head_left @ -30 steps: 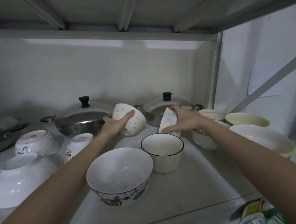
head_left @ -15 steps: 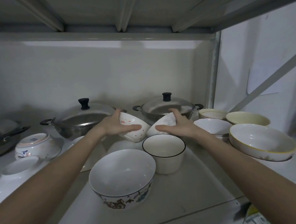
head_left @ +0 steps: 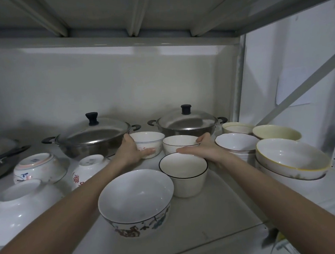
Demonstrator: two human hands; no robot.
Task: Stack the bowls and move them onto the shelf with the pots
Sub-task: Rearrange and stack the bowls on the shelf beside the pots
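Single head-worn, wide-angle view, looking forward and slightly downward into a metal shelf bay (head_left: 224, 218). The camera sits close to the shelf front: both forearms enter from the bottom corners and converge toward the centre, where the left hand (head_left: 131, 150) and right hand (head_left: 202, 147) lie mid-frame. The underside of the upper shelf (head_left: 154, 10) fills the top of the frame, so the viewpoint lies between the two shelf levels. The rear wall (head_left: 110, 81) faces the lens squarely; two lidded pots (head_left: 92, 135) stand against it. The right upright (head_left: 238, 78) and a diagonal brace (head_left: 306, 79) bound the view, bowed by lens distortion.
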